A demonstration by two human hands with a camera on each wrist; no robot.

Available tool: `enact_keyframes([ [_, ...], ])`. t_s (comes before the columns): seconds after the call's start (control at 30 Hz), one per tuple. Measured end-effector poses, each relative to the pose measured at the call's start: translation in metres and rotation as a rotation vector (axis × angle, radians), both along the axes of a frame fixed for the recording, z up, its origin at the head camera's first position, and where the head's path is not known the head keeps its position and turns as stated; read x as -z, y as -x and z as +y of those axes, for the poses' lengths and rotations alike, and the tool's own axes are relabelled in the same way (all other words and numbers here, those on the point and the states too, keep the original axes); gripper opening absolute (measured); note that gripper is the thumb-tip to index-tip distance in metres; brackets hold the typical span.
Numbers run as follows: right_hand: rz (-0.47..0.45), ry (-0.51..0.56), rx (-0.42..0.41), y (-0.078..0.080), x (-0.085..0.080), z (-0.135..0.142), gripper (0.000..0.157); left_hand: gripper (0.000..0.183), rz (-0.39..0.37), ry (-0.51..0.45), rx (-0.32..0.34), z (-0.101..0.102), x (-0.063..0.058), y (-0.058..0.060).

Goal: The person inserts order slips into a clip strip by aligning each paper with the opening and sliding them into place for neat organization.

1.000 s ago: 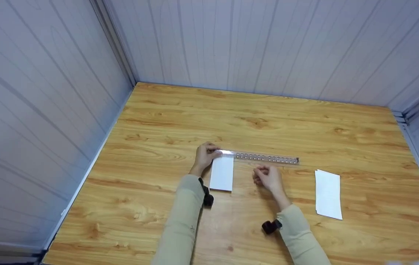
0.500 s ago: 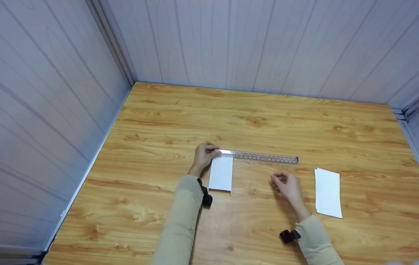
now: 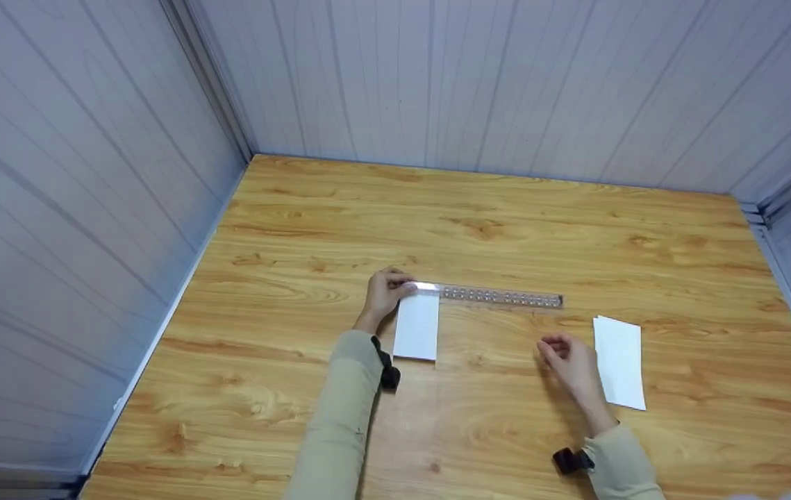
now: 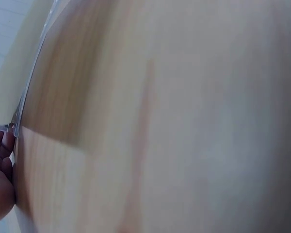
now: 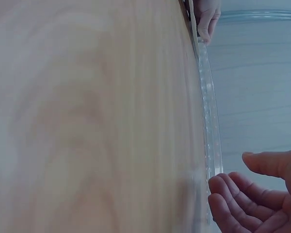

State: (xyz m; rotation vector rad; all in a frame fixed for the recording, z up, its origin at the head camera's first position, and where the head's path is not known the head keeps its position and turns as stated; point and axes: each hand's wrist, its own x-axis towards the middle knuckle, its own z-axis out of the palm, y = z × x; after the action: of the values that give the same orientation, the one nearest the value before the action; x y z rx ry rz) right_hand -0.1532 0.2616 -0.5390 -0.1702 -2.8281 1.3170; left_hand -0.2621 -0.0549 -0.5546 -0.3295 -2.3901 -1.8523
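1. The clear ruler [image 3: 506, 298] lies across the far end of the white paper [image 3: 417, 330], a placement that probably keeps both steady
2. Your left hand [image 3: 382, 294] pinches the ruler's end, likely so it won't slide
3. Your right hand [image 3: 572, 362] holds nothing, thumb apart from loosely bent fingers
4. Beside it, other white sheets [image 3: 621, 364] lie on the wooden table [image 3: 478, 229], seemingly within easy reach

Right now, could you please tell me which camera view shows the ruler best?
The head view: it shows the clear ruler from above, from the left hand to its far end. The left wrist view has only a thin edge; the right wrist view shows it steeply foreshortened.
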Motion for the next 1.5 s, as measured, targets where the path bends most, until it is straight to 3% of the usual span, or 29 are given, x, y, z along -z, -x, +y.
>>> enact_keyframes([
  [0.2,0.034,-0.072,0.034,-0.008,-0.004,0.013,0.021,0.014,-0.014,0.061,-0.026,-0.002,0.019,0.01],
  [0.53,0.127,-0.109,0.096,-0.019,-0.007,0.032,0.02,0.012,0.012,0.04,-0.021,-0.001,0.021,0.01],
  [0.8,0.146,-0.055,0.196,-0.024,-0.005,0.046,0.022,0.012,0.004,0.03,-0.012,-0.001,0.022,0.01],
  [1.27,0.047,-0.131,0.325,-0.024,-0.005,0.07,0.035,0.014,0.053,0.033,-0.01,-0.001,0.025,0.011],
  [1.5,0.003,-0.108,0.362,-0.021,-0.005,0.078,0.041,0.012,0.064,0.051,-0.015,-0.002,0.025,0.011],
])
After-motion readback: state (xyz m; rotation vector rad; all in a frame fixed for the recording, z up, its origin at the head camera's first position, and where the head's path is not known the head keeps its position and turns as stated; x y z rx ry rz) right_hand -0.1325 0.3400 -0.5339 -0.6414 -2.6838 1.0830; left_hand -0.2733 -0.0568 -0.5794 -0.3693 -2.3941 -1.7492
